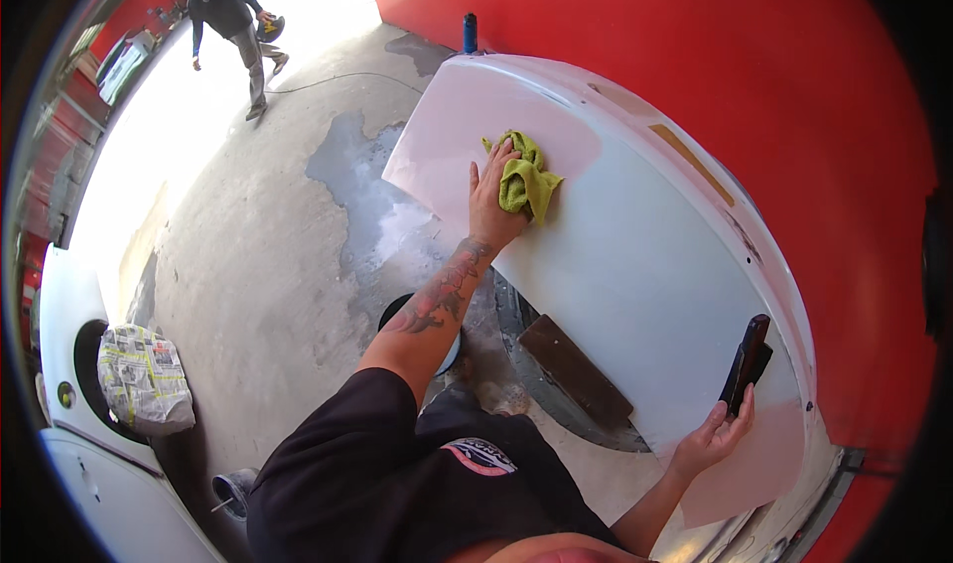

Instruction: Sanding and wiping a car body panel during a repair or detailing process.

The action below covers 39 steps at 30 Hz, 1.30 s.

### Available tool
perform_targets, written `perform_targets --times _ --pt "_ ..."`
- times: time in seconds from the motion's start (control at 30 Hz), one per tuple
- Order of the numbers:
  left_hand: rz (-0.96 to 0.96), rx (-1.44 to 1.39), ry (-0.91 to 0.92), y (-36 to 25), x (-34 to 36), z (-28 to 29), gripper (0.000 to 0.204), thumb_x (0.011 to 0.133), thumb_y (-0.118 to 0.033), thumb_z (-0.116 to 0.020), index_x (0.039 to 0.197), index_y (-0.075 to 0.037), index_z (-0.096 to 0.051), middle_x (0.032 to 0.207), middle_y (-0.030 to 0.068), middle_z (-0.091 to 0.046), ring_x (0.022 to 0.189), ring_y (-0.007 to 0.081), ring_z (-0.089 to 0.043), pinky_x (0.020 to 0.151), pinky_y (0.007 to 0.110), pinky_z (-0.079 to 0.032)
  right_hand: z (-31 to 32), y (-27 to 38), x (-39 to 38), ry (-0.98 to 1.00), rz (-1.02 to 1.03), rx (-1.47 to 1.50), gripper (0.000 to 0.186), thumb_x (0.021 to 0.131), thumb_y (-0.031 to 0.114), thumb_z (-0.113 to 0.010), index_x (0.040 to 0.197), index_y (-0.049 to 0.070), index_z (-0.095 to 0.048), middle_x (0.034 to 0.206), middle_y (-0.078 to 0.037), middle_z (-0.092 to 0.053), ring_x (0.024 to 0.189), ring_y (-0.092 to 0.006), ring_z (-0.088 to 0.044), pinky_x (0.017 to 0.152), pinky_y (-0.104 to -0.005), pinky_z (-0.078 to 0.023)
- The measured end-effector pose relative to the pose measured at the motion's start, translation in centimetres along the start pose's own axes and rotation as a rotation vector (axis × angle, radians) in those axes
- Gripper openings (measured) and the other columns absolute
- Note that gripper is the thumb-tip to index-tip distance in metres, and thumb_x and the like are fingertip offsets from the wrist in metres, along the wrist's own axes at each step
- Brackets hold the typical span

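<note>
A large white car body panel (pixel 615 255) with pale pink patches at both ends stretches before me. My left hand (pixel 496 196) presses a crumpled yellow-green cloth (pixel 528 181) on the far pink patch, fingers closed over part of it. Lower right, my right hand (pixel 717 436) grips the lower end of a long black hand tool (pixel 745 366) with a rounded top, over the panel's near end. Its exact kind I cannot make out.
A blue bottle (pixel 470 33) stands behind the panel by the red wall (pixel 635 27). Under the near edge is a brown board (pixel 576 369) on a dark tyre. Left are a paper-covered wheel (pixel 146 379) and a small bucket (pixel 234 493). A person (pixel 228 27) walks far left.
</note>
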<state>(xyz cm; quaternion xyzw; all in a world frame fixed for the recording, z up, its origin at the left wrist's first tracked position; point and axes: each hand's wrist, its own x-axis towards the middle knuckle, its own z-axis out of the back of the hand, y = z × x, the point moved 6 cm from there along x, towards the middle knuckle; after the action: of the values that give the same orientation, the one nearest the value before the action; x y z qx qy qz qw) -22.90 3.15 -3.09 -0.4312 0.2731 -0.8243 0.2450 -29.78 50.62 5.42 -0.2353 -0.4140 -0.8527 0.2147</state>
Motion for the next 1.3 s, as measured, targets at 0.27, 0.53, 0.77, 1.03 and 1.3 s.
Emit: perform_targets --times 0.27,0.53,0.77,1.03,1.3 --pt "0.466 -0.012 0.078 13.4 2.3 3.6 0.091 0.084 -0.024 -0.078 0.161 -0.02 -0.029 0.161 0.0101 -0.042 0.15 0.0337 -0.039 0.119 0.07 -0.02 -8.1 6.8 1.5 0.175 0.261 -0.069 0.04 0.105 0.017 -0.058 0.14 -0.001 -0.058 0.138 -0.021 -0.059 0.126 -0.0387 -0.051 0.102 -0.0502 -0.042" --pt "0.415 -0.153 0.276 15.4 6.2 4.7 0.084 0.079 -0.029 -0.084 0.155 -0.023 -0.047 0.17 0.0237 -0.02 0.155 0.0538 -0.008 0.123 0.064 -0.015 -24.0 17.3 6.9 0.357 0.828 -0.375 0.046 0.093 0.007 -0.069 0.139 0.01 -0.064 0.139 -0.01 -0.06 0.118 -0.0316 -0.053 0.1 -0.0444 -0.043" --pt "0.34 -0.349 0.049 10.9 11.3 9.5 0.037 0.076 -0.009 -0.079 0.111 -0.006 -0.069 0.098 0.0185 -0.075 0.096 0.0344 -0.074 0.082 0.041 -0.056 -30.2 20.0 9.2 0.222 0.938 -0.554 0.05 0.088 0.0 -0.064 0.136 0.013 -0.068 0.138 -0.007 -0.06 0.117 -0.0317 -0.053 0.1 -0.0442 -0.044" --pt "-0.201 -0.232 0.418 -8.8 16.6 5.8 0.035 0.071 -0.016 -0.077 0.104 -0.01 -0.068 0.099 0.0156 -0.072 0.099 0.0394 -0.069 0.084 0.049 -0.055 -30.6 22.7 8.6 0.365 1.018 -0.536 0.045 0.091 0.006 -0.059 0.134 0.017 -0.065 0.133 -0.014 -0.06 0.117 -0.0376 -0.054 0.101 -0.051 -0.043" --pt "-0.184 -0.165 0.467 -10.5 17.4 2.5 0.033 0.074 -0.019 -0.075 0.104 -0.011 -0.068 0.095 0.0164 -0.073 0.095 0.0381 -0.071 0.084 0.049 -0.057 -31.1 21.5 9.2 0.341 1.024 -0.504 0.042 0.091 0.011 -0.058 0.131 0.018 -0.068 0.131 -0.018 -0.063 0.118 -0.0372 -0.058 0.1 -0.0548 -0.044"
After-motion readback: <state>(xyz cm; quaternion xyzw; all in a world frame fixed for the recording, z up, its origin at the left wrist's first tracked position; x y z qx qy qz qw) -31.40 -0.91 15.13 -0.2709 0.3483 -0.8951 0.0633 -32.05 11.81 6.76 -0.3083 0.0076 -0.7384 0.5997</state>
